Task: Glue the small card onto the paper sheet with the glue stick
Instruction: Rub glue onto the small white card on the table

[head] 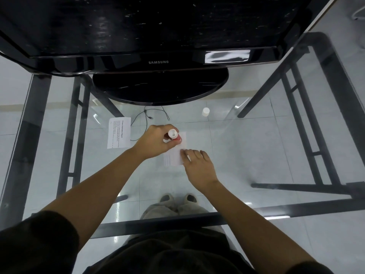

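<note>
Monitor [158, 36] lettering "SAMSUNG"; sheet [119, 132] illegible

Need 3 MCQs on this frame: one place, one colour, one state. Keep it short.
1. Where does the white cap stand?
A. beyond the hands, toward the monitor
B. under the right hand
C. on the printed sheet

2. What colour is the glue stick body?
A. blue
B. red
C. green

3. What is the right hand doing?
A. lifted off the table
B. holding the cap
C. pressing flat on the small card

Answers:
1 A, the cap stands alone on the glass beyond both hands.
2 B, red shows below the white end in the left hand.
3 C, its fingers lie on the card's edge.
</note>
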Action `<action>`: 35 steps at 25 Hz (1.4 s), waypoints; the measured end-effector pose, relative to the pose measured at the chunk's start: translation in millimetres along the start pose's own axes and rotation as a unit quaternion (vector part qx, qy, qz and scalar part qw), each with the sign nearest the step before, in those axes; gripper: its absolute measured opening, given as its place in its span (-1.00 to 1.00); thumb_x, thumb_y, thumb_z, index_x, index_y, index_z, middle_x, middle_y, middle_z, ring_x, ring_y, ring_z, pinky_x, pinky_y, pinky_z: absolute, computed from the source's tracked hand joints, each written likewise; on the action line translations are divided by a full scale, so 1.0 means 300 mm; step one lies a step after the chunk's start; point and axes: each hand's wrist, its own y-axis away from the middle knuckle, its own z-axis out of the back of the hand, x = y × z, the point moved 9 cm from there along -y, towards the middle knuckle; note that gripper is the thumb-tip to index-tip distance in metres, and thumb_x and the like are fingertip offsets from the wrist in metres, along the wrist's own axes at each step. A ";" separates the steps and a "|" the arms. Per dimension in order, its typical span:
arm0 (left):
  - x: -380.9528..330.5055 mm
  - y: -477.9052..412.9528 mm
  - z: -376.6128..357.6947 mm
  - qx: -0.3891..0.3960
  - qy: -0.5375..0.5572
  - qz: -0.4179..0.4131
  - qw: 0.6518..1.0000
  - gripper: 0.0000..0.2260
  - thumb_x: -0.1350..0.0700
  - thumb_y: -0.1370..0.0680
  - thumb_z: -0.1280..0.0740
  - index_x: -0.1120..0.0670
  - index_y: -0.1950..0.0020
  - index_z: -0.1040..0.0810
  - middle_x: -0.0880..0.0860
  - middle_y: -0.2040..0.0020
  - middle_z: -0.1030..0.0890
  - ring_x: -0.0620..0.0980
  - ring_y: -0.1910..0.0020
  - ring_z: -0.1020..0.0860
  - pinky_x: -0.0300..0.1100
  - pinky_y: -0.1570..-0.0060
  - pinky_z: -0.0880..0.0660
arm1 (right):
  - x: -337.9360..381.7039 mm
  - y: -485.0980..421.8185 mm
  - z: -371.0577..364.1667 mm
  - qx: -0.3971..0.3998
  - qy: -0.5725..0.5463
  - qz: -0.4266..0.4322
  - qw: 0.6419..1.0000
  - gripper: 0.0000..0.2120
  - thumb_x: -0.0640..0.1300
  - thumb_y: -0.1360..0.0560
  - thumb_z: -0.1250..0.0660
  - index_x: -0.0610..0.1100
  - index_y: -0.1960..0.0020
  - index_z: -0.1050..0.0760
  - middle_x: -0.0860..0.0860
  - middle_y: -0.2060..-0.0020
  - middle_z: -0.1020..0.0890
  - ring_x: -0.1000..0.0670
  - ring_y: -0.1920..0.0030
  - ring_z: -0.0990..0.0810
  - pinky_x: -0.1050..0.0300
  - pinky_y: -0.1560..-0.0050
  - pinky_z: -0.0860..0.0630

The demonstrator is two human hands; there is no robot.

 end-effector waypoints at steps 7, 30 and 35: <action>0.011 -0.051 0.035 -0.031 -0.017 0.015 0.999 -0.82 0.04 -0.45 -0.42 0.09 0.01 -0.56 0.00 0.16 -0.64 -0.08 0.23 -0.55 -0.43 0.27 -0.37 | 0.002 0.013 -0.005 -0.005 -0.025 -0.013 1.000 -0.50 -0.16 -0.52 -0.24 -0.15 -0.41 -0.18 -0.13 -0.37 -0.36 -0.13 -0.34 -0.35 -0.06 -0.40 -0.19; -0.038 -0.049 -0.025 0.046 -0.017 -0.005 0.999 -0.82 0.03 -0.40 -0.45 0.03 0.04 -0.59 -0.04 0.15 -0.64 -0.12 0.20 -0.54 -0.51 0.25 -0.34 | 0.005 0.041 -0.033 0.007 -0.065 -0.039 0.997 -0.46 -0.14 -0.56 -0.20 -0.12 -0.47 -0.07 -0.11 -0.47 -0.22 -0.11 -0.45 -0.19 -0.06 -0.44 -0.10; -0.014 -0.053 -0.005 0.000 -0.020 0.021 1.000 -0.82 0.05 -0.44 -0.43 0.09 0.02 -0.57 0.02 0.16 -0.65 -0.07 0.22 -0.55 -0.43 0.25 -0.40 | 0.003 0.056 -0.032 0.002 -0.087 -0.035 0.996 -0.51 -0.16 -0.57 -0.16 -0.13 -0.46 -0.12 -0.09 -0.50 -0.16 -0.08 -0.49 -0.11 -0.05 -0.46 -0.04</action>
